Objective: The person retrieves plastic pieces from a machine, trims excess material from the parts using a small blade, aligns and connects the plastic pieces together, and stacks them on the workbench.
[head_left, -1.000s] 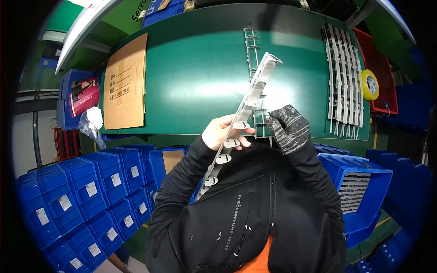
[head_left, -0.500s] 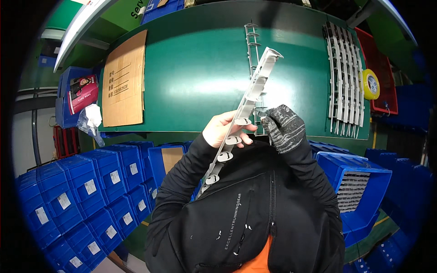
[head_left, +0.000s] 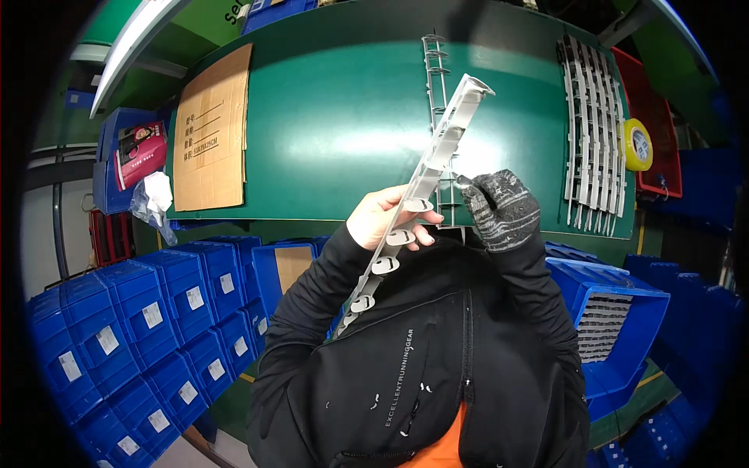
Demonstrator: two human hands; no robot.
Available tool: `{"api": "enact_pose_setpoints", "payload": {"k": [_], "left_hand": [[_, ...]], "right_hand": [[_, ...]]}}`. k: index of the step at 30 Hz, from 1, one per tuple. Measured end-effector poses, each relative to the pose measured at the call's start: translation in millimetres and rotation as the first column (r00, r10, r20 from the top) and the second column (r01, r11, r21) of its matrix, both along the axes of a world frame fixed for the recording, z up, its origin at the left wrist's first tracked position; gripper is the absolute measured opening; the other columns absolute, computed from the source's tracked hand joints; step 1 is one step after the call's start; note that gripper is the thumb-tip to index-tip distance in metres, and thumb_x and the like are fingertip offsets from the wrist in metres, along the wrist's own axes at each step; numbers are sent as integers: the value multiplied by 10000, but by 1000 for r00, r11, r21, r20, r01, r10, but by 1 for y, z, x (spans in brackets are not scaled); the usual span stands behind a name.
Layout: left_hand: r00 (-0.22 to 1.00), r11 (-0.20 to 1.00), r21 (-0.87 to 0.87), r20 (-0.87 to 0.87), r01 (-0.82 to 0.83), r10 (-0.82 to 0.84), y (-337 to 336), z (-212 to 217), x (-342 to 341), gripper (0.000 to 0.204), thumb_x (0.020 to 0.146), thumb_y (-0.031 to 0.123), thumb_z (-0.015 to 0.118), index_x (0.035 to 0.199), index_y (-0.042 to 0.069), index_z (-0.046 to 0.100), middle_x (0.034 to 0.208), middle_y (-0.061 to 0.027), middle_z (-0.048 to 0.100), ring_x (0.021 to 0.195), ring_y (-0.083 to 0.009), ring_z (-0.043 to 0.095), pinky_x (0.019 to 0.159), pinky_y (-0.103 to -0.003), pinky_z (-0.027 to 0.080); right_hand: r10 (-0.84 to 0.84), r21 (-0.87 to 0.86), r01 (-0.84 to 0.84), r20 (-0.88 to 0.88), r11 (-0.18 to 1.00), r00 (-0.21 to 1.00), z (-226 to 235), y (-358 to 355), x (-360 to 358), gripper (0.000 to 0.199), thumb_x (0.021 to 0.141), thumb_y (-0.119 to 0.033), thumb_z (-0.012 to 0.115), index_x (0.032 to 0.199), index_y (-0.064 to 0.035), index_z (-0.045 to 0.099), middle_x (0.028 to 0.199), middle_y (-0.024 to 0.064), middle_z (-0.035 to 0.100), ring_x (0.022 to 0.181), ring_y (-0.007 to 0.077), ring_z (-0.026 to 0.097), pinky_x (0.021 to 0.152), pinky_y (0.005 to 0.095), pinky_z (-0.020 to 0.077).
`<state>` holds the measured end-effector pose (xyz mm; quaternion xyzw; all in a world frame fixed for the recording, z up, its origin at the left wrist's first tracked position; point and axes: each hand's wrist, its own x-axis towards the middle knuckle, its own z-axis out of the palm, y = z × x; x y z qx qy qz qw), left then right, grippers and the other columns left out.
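Observation:
My bare left hand (head_left: 373, 222) grips a long light-grey plastic strip (head_left: 449, 140) with rounded tabs along it. The strip slants from near my body up over the table, its far end raised to the right. My right hand (head_left: 503, 209), in a dark grey patterned glove, is closed just right of the strip and apart from it. Something small and pale shows at its fingertips, too small to name. Under the held strip, a thin ladder-like grey strip (head_left: 434, 70) lies lengthwise on the green table (head_left: 335, 117), partly covered.
Several similar strips (head_left: 593, 132) lie side by side at the table's right, beside a yellow tape roll (head_left: 637, 145) and a red bin (head_left: 663, 156). Flat cardboard (head_left: 211, 132) lies at left. Blue crates (head_left: 160, 285) are stacked lower left; another blue crate (head_left: 632, 327) holding grey parts stands right.
My right hand has moved right and slightly farther forward, away from the held strip. The strip's far end has shifted slightly right; my left hand keeps its grip.

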<state>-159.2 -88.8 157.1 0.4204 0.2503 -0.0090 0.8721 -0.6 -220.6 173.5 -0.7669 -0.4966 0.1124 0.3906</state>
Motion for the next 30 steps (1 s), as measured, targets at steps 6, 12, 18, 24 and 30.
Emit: {"api": "enact_pose_setpoints", "payload": {"k": [6, 12, 18, 24, 30], "left_hand": [[995, 988, -154, 103, 4, 12, 3, -5, 1, 367, 836, 168, 485, 1153, 5, 396, 946, -171, 557, 702, -225, 609, 548, -283, 512], [972, 936, -273, 140, 223, -190, -8, -10, 15, 541, 803, 340, 504, 1183, -7, 340, 939, -203, 547, 694, -294, 599, 549, -333, 513], [958, 903, 340, 20, 262, -285, 16, 16, -11, 388, 834, 117, 434, 1203, 13, 376, 1008, -116, 530, 844, -150, 538, 734, -262, 441], [972, 935, 268, -40, 233, -231, 15, 20, -10, 343, 871, 102, 356, 1200, 2, 364, 852, -128, 594, 598, -151, 593, 558, -188, 464], [953, 933, 197, -72, 302, -294, 18, 21, -8, 374, 879, 130, 354, 1235, 20, 330, 779, -123, 599, 540, -134, 584, 513, -191, 457]], "right_hand": [[-9, 165, 97, -464, 982, 886, -20, -8, 9, 229, 805, -239, 526, 797, -14, 564, 593, 52, 496, 453, 130, 435, 419, 250, 346], [263, 272, 183, -962, 945, 71, -20, 14, 0, 307, 806, -316, 524, 915, -30, 507, 594, -12, 469, 388, 42, 353, 348, 169, 259], [366, 384, 456, -921, 802, 132, -5, 14, 48, 261, 793, -302, 547, 880, -58, 515, 515, -17, 448, 365, 55, 366, 325, 182, 292], [390, 501, 513, -865, 697, 315, -2, 23, 53, 434, 836, -458, 400, 916, -39, 481, 523, 20, 426, 354, 96, 330, 310, 197, 272], [80, 205, 113, -744, 972, 663, -13, -4, 19, 210, 835, -197, 501, 832, 5, 560, 599, 23, 526, 493, 80, 460, 449, 218, 353]]}}
